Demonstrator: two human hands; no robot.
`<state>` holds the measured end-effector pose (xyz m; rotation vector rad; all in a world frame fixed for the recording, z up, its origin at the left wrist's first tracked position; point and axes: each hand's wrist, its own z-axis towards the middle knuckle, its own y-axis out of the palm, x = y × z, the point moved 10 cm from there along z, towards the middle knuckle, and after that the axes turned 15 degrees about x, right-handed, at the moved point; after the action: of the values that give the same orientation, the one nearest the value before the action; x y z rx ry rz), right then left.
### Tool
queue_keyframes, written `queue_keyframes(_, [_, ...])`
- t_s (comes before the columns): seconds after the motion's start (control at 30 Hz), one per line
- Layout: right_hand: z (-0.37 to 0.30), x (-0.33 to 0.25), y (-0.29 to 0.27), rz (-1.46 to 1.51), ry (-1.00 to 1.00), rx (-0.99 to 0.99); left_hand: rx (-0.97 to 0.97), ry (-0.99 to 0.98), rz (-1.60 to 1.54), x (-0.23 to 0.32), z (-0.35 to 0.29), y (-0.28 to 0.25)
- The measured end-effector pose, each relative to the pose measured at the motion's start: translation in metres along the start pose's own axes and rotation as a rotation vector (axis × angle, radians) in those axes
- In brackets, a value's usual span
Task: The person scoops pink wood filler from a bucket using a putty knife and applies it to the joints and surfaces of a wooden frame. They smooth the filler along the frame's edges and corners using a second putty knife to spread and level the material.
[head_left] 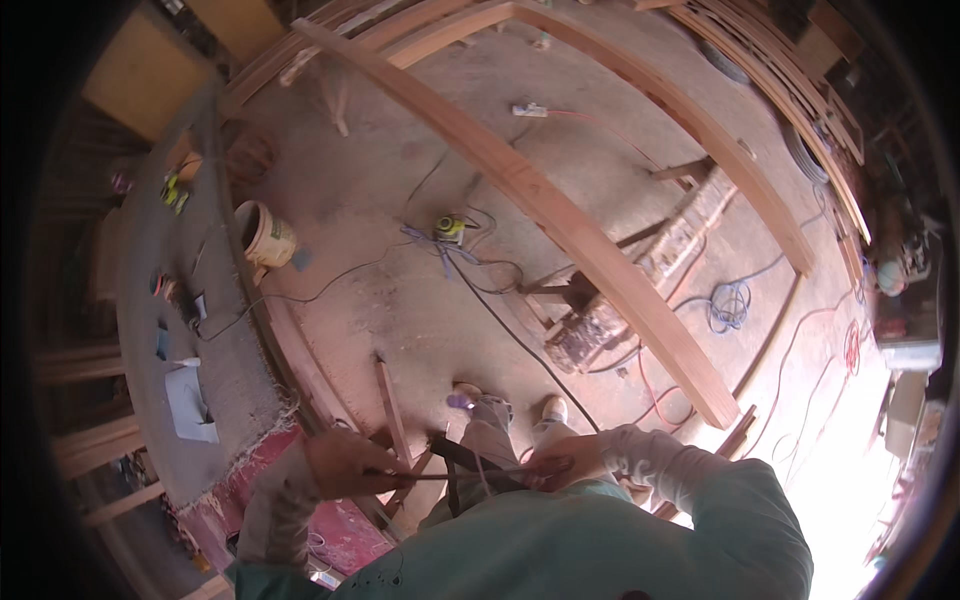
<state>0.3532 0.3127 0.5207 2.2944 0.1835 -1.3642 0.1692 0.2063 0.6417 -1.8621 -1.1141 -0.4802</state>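
My left hand (345, 462) is closed on one end of a thin, dark brown strip (440, 474), and my right hand (565, 460) pinches its other end. The strip runs nearly level in front of my waist; its exact kind is unclear. Just behind it, a dark flat bar (468, 456) crosses my lap at a slant, and I cannot tell what it belongs to. Close to my left hand, a narrow wooden stick (392, 408) stands tilted, with its lower end hidden.
A long wooden beam (540, 195) crosses ahead, over a rough timber trestle (590, 335). To the left a grey-topped bench (215, 440) carries tools and paper. A bucket (268, 238), a green power tool (450, 229), cords and a blue cable coil (730, 305) occupy the floor.
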Motion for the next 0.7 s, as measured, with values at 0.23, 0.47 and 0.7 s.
queue_keyframes(0.23, [-0.268, 0.159, -0.034, 0.539, 0.146, 1.026, 0.758, 0.636, 0.396, 0.169, 0.198, 0.046])
queue_keyframes(0.47, [-0.42, 0.273, 0.075, 1.082, 0.346, 1.891, 0.29, 0.434, -0.02, 0.162, 0.241, 0.136])
queue_keyframes(0.7, [-0.335, 0.216, 0.016, 0.534, 0.183, 1.769, 0.073, 0.273, 0.183, 0.095, 0.234, 0.171])
